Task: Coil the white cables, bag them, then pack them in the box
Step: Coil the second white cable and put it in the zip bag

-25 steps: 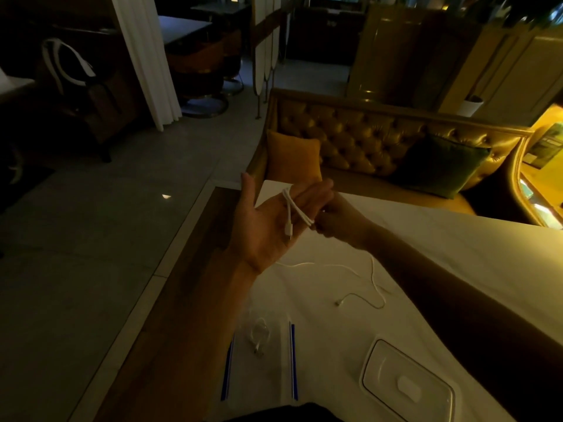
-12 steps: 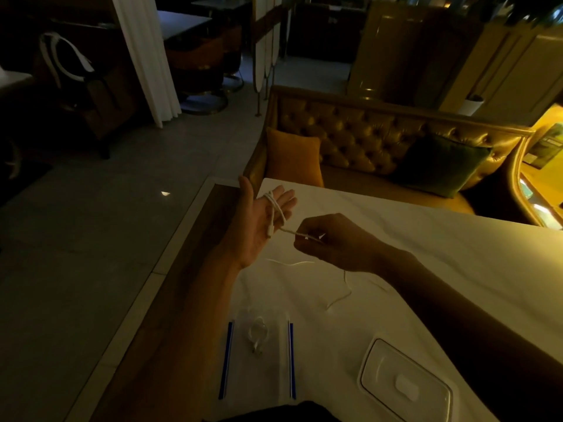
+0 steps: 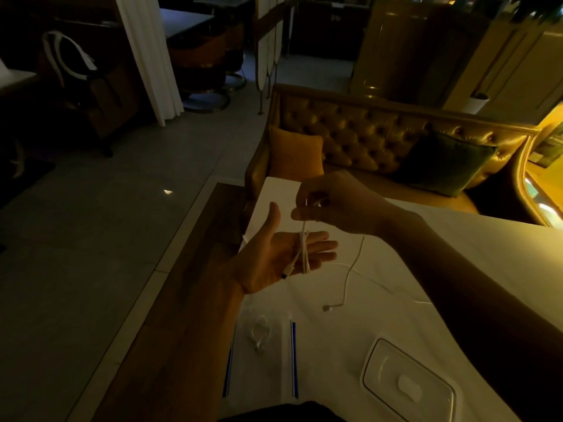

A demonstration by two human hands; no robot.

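Head view: the left hand (image 3: pixel 275 260) lies palm-up, fingers spread, thin white cable (image 3: pixel 303 254) looped across them. The right hand (image 3: pixel 338 204) pinches the strand above; its tail trails onto the pale worktop (image 3: pixel 487 248).

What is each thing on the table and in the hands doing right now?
Left hand: open, palm up, cable wrapped round its fingers.
Right hand: pinching the cable above the left hand.
White cable: partly coiled, loose end trailing onto the table.
Clear bag: flat on the table, a coiled cable inside.
Box: lid on.
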